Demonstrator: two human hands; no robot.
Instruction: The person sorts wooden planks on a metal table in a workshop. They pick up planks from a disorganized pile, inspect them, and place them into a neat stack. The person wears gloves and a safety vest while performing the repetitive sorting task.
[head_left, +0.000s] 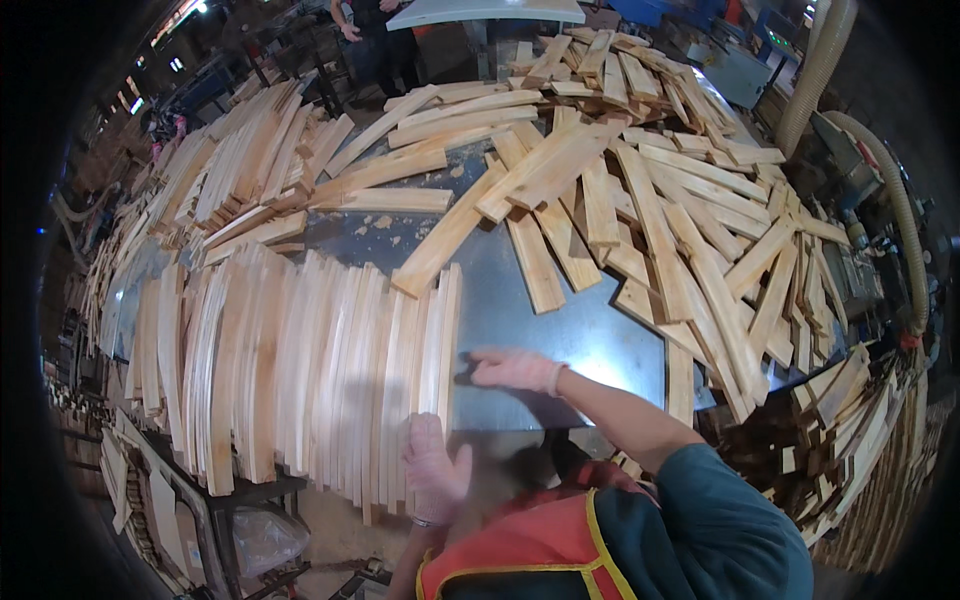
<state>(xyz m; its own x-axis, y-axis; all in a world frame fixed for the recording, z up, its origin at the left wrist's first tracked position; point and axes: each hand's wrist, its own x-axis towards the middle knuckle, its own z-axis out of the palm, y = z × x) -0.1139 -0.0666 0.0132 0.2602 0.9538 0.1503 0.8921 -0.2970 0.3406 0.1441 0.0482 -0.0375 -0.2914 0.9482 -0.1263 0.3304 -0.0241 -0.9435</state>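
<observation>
Left hand (435, 468), thumb spread, is by the board row (328, 370), at four o'clock. Right hand (512, 369), grip unclear, is at three.

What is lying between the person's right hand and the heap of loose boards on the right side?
In the head view, only shiny metal tabletop shows between the right hand and the heap of loose boards.
</observation>
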